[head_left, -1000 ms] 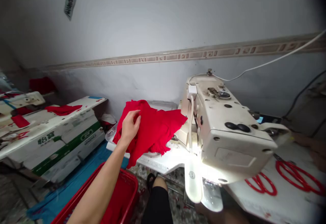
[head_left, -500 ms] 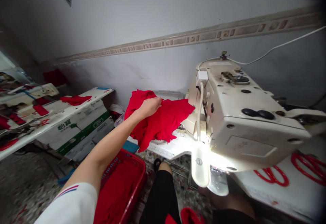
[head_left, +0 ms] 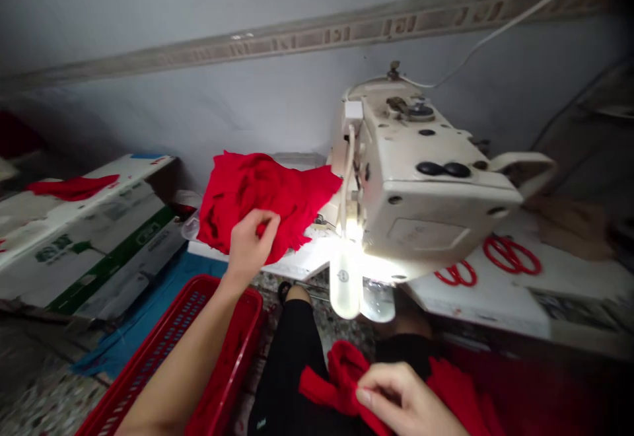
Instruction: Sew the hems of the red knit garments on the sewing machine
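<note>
Head view: left hand (head_left: 250, 248) half-curled, fingertips pressed into a heap of red knit cloth (head_left: 267, 191) on a white sewing table (head_left: 297, 264), just beside the tilted-back head of an industrial sewing machine (head_left: 421, 185). Right hand (head_left: 401, 399) narrowed to a pinch on a fold of a second red cloth (head_left: 341, 383), above black shorts (head_left: 287, 363). Lower left, beneath the left forearm (head_left: 173, 376), a red plastic basket (head_left: 173, 350) with more red fabric (head_left: 218, 383) inside. Lit gooseneck lamp (head_left: 345, 279) hanging below the machine head.
</note>
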